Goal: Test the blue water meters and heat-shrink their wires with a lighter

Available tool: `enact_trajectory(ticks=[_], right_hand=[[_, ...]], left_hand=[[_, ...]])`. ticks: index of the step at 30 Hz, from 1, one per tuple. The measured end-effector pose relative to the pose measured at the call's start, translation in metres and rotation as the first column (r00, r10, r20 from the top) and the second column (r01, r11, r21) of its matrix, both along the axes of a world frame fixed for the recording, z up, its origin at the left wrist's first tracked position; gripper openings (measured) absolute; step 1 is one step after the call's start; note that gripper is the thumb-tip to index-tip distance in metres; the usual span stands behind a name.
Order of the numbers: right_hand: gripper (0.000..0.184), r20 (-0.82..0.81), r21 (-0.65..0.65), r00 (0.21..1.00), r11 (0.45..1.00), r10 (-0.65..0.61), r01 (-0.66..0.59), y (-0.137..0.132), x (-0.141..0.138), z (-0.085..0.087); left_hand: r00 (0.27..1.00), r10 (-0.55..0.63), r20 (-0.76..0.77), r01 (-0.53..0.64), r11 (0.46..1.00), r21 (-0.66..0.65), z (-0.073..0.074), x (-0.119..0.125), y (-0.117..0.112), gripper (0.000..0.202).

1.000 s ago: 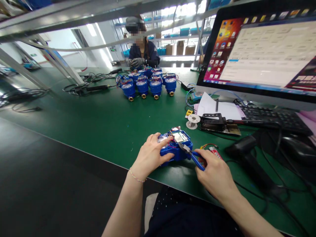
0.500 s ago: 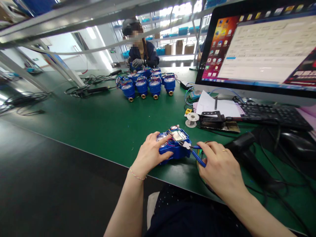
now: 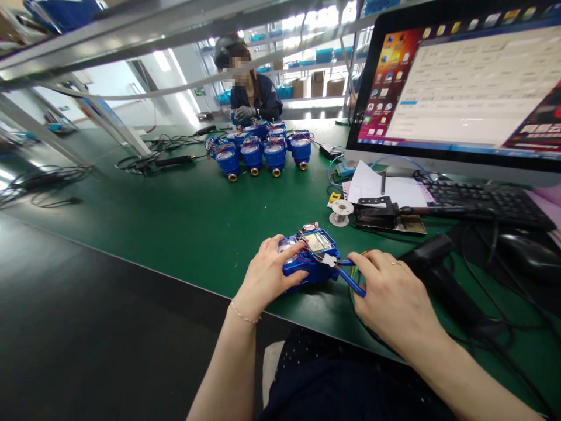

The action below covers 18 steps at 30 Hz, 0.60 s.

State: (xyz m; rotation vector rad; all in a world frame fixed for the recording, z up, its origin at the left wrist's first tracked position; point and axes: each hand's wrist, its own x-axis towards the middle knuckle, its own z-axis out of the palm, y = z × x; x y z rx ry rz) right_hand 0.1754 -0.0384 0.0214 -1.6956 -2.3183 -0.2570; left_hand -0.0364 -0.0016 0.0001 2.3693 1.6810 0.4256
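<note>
A blue water meter [image 3: 322,272] lies on the green table near its front edge, with its electronics box uncovered and a circuit board [image 3: 316,241] and thin wires showing. My left hand [image 3: 274,263] grips the meter's left part, fingers over the round clear dial and thumb along the near side. Blue-handled pliers [image 3: 350,279] are held in my right hand [image 3: 390,292], their handles spread apart. The jaws reach over the near right edge of the electronics box, by the wires. Whether a wire is between the jaws is too small to tell.
Several blue water meters [image 3: 274,155] stand further back, before a gloved co-worker [image 3: 254,96]. To the right are a solder spool [image 3: 340,213], a soldering iron [image 3: 433,211], a barcode scanner [image 3: 447,280], a keyboard [image 3: 486,202] and a monitor [image 3: 460,88]. Cables [image 3: 153,153] lie at the left.
The plier jaws have shifted slightly left and down along the box edge. My left hand still holds the meter in the same place. The co-worker's hands have moved a little.
</note>
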Motion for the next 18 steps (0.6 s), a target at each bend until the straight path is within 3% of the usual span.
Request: enact_trajectory(ticks=[4,7,9,11,13,14,16,18], right_hand=[[0.04,-0.04,-0.119,0.999,0.993,-0.018,0.013,0.006,0.002,0.003],[0.037,-0.227,-0.3,0.972,0.954,-0.066,-0.005,0.014,0.006,-0.001],[0.033,-0.462,-0.416,0.884,0.897,-0.067,-0.149,0.019,0.012,-0.004],[0.03,-0.692,-0.455,0.717,0.818,-0.076,-0.352,0.021,0.018,-0.007],[0.031,-0.803,-0.44,0.588,0.768,-0.103,-0.466,0.018,0.023,-0.008],[0.031,-0.812,-0.431,0.574,0.771,-0.105,-0.469,0.015,0.025,-0.008],[0.032,-0.761,-0.406,0.647,0.808,-0.041,-0.426,0.005,0.024,-0.007],[0.034,-0.635,-0.361,0.765,0.836,0.106,-0.414,-0.008,0.016,-0.008]], left_hand=[[1.0,0.001,0.001,-0.001,1.0,0.0,0.0,0.0,-0.001,0.053],[1.0,0.004,0.0,-0.004,1.0,0.002,0.0,0.001,-0.002,0.053],[1.0,0.003,-0.003,-0.003,1.0,0.0,0.001,0.001,-0.002,0.053],[1.0,0.005,-0.002,-0.005,1.0,-0.002,0.001,0.001,-0.001,0.053],[1.0,0.009,0.0,-0.009,1.0,-0.006,0.001,0.001,-0.001,0.053],[1.0,0.011,0.0,-0.011,1.0,-0.009,0.001,0.001,-0.001,0.053],[1.0,0.012,-0.002,-0.012,1.0,-0.014,0.0,0.001,0.0,0.053],[1.0,0.011,-0.003,-0.011,1.0,-0.018,0.0,0.0,0.0,0.054]])
